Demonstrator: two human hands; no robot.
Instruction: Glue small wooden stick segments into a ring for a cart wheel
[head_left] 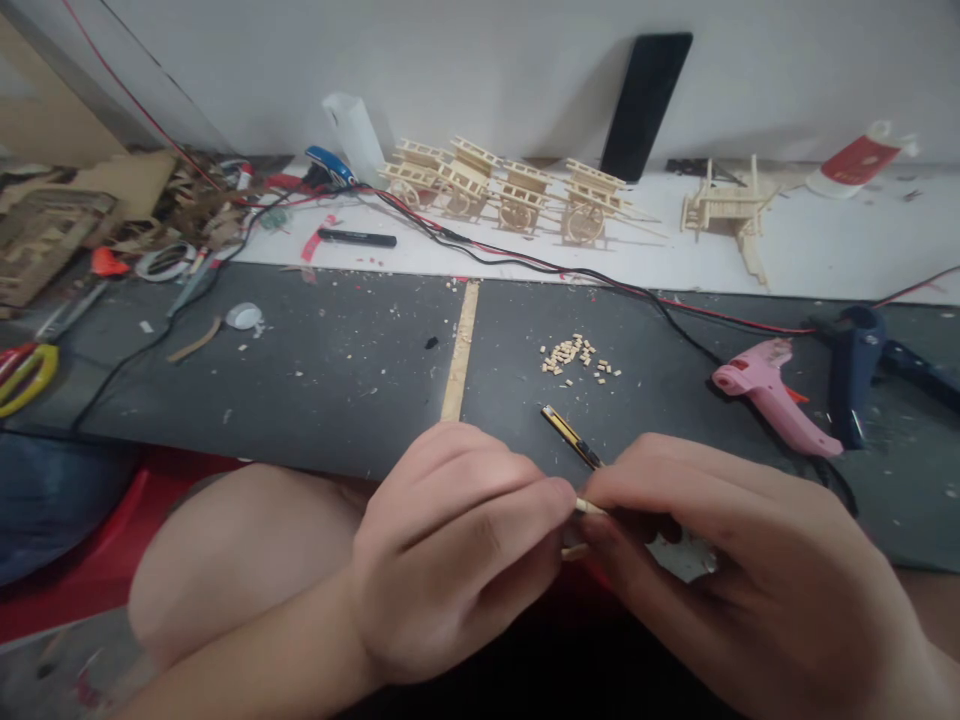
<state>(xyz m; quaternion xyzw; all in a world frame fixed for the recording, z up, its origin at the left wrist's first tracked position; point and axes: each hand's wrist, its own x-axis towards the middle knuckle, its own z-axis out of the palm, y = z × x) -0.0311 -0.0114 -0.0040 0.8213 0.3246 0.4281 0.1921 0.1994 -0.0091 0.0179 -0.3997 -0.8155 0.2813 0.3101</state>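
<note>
My left hand [465,550] and my right hand [735,560] meet low in the view, their fingers closed on a small pale wooden piece [589,507] between the fingertips. A second pale end [574,552] shows just below it; whether it belongs to the same piece cannot be made out. Behind my right fingertips a yellow and black cutter knife [568,435] lies on the dark tabletop [360,350]. Beyond the knife is a loose pile of tiny wooden bits [570,355].
Several small wooden carts [517,195] stand along the back on a white board, beside a leaning black phone [646,105]. Black and red cables cross the table. Right: pink glue gun [776,395], blue glue gun [855,370], glue bottle [855,160]. Left: yellow-handled scissors [34,378], scraps.
</note>
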